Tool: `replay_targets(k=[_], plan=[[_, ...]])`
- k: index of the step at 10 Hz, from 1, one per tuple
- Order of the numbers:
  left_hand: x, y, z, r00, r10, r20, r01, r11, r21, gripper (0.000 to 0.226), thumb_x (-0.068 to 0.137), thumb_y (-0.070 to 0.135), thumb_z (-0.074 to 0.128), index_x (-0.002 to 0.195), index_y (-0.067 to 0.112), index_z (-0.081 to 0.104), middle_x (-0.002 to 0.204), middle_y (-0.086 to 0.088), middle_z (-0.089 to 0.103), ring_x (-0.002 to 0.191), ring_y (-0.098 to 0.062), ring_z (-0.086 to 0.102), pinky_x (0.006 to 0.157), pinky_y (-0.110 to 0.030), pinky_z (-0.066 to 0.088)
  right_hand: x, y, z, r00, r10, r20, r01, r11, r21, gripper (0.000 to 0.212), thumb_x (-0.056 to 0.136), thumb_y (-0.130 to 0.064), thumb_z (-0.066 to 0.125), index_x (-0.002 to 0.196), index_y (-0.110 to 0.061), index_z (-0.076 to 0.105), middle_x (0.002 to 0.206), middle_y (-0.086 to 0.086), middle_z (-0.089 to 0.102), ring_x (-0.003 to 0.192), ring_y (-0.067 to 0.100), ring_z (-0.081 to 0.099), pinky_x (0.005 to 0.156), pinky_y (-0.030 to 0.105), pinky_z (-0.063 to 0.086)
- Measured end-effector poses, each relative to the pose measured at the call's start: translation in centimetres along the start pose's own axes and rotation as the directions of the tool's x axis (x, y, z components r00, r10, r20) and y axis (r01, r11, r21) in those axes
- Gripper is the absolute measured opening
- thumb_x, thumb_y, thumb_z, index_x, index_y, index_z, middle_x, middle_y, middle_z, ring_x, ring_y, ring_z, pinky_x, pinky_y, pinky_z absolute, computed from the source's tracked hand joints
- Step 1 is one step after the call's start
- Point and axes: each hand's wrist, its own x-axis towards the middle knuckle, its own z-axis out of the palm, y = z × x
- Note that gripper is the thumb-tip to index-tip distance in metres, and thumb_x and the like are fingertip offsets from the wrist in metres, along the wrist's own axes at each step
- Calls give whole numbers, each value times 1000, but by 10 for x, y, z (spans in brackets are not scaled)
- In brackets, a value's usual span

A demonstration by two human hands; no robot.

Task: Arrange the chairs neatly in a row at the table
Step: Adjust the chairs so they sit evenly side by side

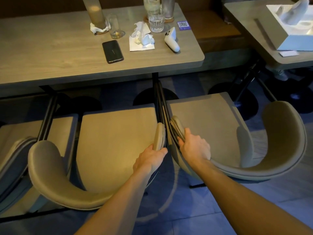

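Observation:
Three tan padded chairs with curved backs stand at the near edge of a grey wooden table (50, 53). My left hand (149, 160) grips the right arm end of the middle chair (116, 145). My right hand (194, 146) grips the left arm end of the right chair (211, 122). These two arm ends almost touch. The right chair is turned slightly and sits a little further out from the table. A left chair (15, 131) is partly cut off by the frame edge and stands close beside the middle one.
On the table lie a black phone (112, 51), a white controller (171, 39), crumpled napkins (142, 38) and several glasses (155, 22). A second table (254, 31) with a tissue box (294, 26) stands to the right. A black table post (155, 85) rises between the chairs.

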Motion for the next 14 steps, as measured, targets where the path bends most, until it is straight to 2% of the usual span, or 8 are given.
replay_targets(k=[1,2,5,8,10,11,14], plan=[[-3,1,-2,1000,-1,-7,1,1000,-6,75,76,65,49,144,34,43,139,1,55,123,-29,51,104,-44,40,0,1,-2,1000,-2,1,2,1000,2,24,102,-40,38,114,-20,43,90,10,71,79,31,68,74,42,57],[-2,1,-2,1000,-3,-7,3,1000,8,79,74,67,49,146,35,42,141,2,54,125,-30,51,105,-43,40,-1,1,-4,1000,-19,11,19,1000,-10,24,102,-40,39,114,-19,43,92,11,71,81,33,68,71,40,55],[0,2,1,1000,6,-10,-6,1000,12,79,69,74,45,138,36,50,128,3,62,113,-28,58,99,-45,45,-5,-2,-1,998,35,56,-34,999,-11,28,102,-40,40,119,-18,43,101,13,71,91,34,68,78,42,55],[0,1,1,1000,1,-16,0,998,70,80,70,76,42,140,39,46,132,4,60,117,-28,56,100,-44,44,-9,-7,4,999,46,-4,-46,999,-1,26,101,-41,39,113,-18,44,96,12,71,87,35,69,72,41,53],[-1,2,2,999,5,-34,-1,993,118,77,72,75,39,141,40,46,130,3,61,115,-28,57,98,-44,44,-9,-13,8,997,74,-2,-74,997,28,26,101,-39,40,117,-18,43,98,12,72,88,34,69,77,45,57],[0,2,2,999,11,-34,-6,990,141,78,72,75,39,141,39,46,132,2,61,116,-29,56,99,-45,44,-9,-11,8,997,74,-9,-73,997,23,27,101,-39,40,118,-18,43,100,13,71,90,35,69,75,42,55],[0,1,2,999,18,-30,-14,990,141,79,73,77,39,142,37,45,133,2,59,118,-29,55,100,-45,43,-11,-12,10,994,84,-66,-84,996,6,24,100,-42,40,108,-20,43,86,9,71,76,31,69,70,42,58]])
